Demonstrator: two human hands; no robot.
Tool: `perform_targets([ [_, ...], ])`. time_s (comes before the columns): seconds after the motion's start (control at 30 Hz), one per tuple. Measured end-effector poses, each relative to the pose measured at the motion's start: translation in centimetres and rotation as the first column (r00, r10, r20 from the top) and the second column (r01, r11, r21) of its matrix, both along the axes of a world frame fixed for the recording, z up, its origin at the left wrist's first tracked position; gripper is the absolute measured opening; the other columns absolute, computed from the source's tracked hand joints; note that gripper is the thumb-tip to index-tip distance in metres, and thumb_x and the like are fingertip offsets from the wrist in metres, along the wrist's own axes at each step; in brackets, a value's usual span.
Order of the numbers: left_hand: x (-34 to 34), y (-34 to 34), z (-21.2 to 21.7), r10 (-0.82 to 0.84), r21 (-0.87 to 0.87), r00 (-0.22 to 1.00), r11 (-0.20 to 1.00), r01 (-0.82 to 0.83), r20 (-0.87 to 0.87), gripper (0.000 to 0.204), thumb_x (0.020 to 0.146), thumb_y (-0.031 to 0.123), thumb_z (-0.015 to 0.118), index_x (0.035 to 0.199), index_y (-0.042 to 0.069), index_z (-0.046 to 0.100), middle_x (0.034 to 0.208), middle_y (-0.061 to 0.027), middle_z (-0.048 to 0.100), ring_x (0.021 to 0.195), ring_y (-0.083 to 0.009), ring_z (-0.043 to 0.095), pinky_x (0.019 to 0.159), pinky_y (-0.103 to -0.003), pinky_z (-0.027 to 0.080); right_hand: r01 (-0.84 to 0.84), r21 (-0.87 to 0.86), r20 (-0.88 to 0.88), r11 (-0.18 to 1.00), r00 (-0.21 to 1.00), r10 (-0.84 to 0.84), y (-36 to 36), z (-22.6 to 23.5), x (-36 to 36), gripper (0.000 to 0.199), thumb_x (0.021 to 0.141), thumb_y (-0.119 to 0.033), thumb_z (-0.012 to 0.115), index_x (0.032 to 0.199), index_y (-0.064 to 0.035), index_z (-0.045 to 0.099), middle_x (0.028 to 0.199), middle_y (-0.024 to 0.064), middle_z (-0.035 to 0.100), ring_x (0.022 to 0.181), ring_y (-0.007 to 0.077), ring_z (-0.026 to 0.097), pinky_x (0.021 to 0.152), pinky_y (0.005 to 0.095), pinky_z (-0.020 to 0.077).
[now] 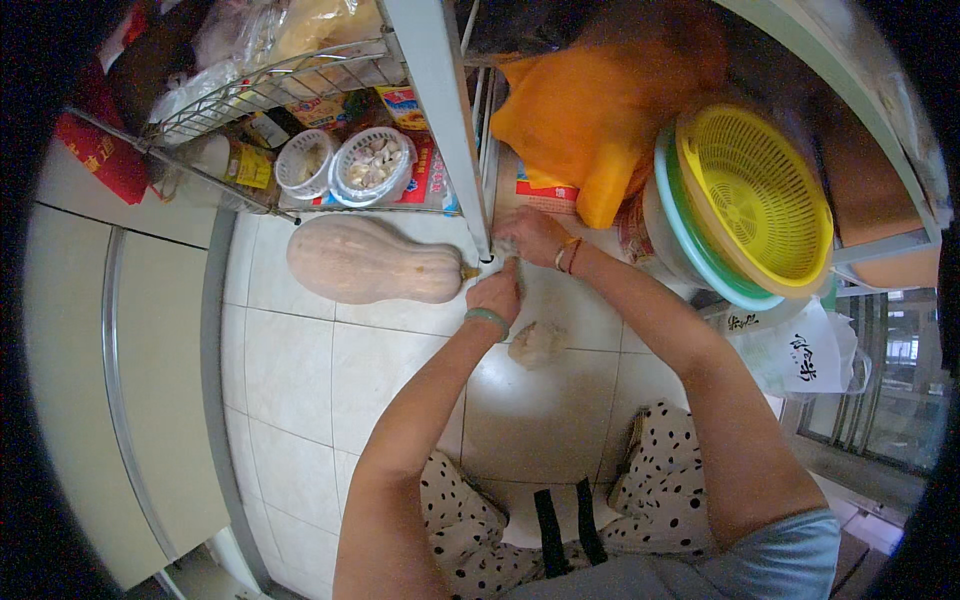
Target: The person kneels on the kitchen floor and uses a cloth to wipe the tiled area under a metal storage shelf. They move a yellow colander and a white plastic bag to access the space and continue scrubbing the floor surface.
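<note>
Low at six o'clock are polka-dot trousered knees over pale floor tiles (300, 370). Just above centre lies a small pale papery lump (537, 344) (it looks like peelings, though I cannot tell for sure). At its eleven o'clock the left hand (496, 293) and right hand (530, 237) meet, fingers closed on something small and whitish. The butternut squash (370, 261) lies at their nine o'clock. Farther, at two o'clock, stacked colanders (745, 200); at eleven, a wire rack (270, 85).
</note>
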State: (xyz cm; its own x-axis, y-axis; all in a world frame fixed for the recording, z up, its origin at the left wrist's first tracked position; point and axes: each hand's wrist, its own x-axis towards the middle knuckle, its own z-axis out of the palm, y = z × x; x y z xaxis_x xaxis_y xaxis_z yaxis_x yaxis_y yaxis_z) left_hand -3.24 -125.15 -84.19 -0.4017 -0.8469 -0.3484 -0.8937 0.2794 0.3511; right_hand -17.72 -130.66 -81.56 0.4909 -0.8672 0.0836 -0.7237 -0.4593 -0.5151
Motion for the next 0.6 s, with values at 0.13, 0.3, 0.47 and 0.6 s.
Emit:
perform_targets([
  [0.13, -0.4, 0.9, 1.3, -0.049, -0.090, 0.989, 0.995, 0.036, -0.142, 0.024, 0.081, 0.017, 0.048, 0.103, 0.011, 0.053, 0.083, -0.0176, 0.063, 0.075, -0.0335, 0.062, 0.060, -0.045, 0.048, 0.163, 0.122, 0.006, 0.979, 0.986, -0.165, 1.1, -1.8, -3.3, 0.022, 0.069, -0.007, 0.055, 0.088, -0.0098, 0.066, 0.098, 0.0115, 0.062, 0.098, 0.0255, 0.056, 0.083, 0.0341, 0.0436],
  [0.3, -1.0, 0.2, -5.0, 0.519, 0.268, 0.584, 0.845, -0.464, -0.624, 0.008, 0.082, 0.014, 0.054, 0.085, 0.007, 0.056, 0.067, -0.0116, 0.060, 0.057, -0.0222, 0.057, 0.050, -0.035, 0.046, 0.493, 0.046, 0.152, 0.869, 0.856, -0.494, -1.4, -3.4, -3.3, 0.018, 0.076, -0.020, 0.053, 0.088, -0.0131, 0.066, 0.091, 0.0107, 0.064, 0.088, 0.0274, 0.060, 0.076, 0.0369, 0.0467],
  [0.47, -3.8, 1.4, -2.4, 0.802, 0.698, 0.053, 0.548, -0.461, -0.595, 0.006, 0.082, 0.007, 0.053, 0.087, 0.010, 0.051, 0.068, -0.0029, 0.052, 0.054, -0.0143, 0.052, 0.043, -0.028, 0.042, 0.605, 0.131, 0.031, 0.785, 0.789, -0.613, -2.2, -0.7, -1.7, 0.027, 0.076, -0.034, 0.052, 0.089, -0.0138, 0.063, 0.082, 0.0132, 0.064, 0.080, 0.0322, 0.061, 0.072, 0.0420, 0.0480],
  [0.6, -5.5, 1.7, -3.3, 0.749, 0.689, -0.073, 0.561, -0.459, -0.659, 0.019, 0.080, 0.002, 0.052, 0.093, 0.014, 0.043, 0.075, -0.0025, 0.048, 0.058, -0.0163, 0.052, 0.043, -0.028, 0.042, 0.473, 0.065, -0.042, 0.878, 0.881, -0.472, -2.9, -2.0, -2.7, 0.032, 0.074, -0.039, 0.055, 0.093, -0.0137, 0.061, 0.079, 0.0128, 0.064, 0.077, 0.0329, 0.061, 0.070, 0.0413, 0.0485],
])
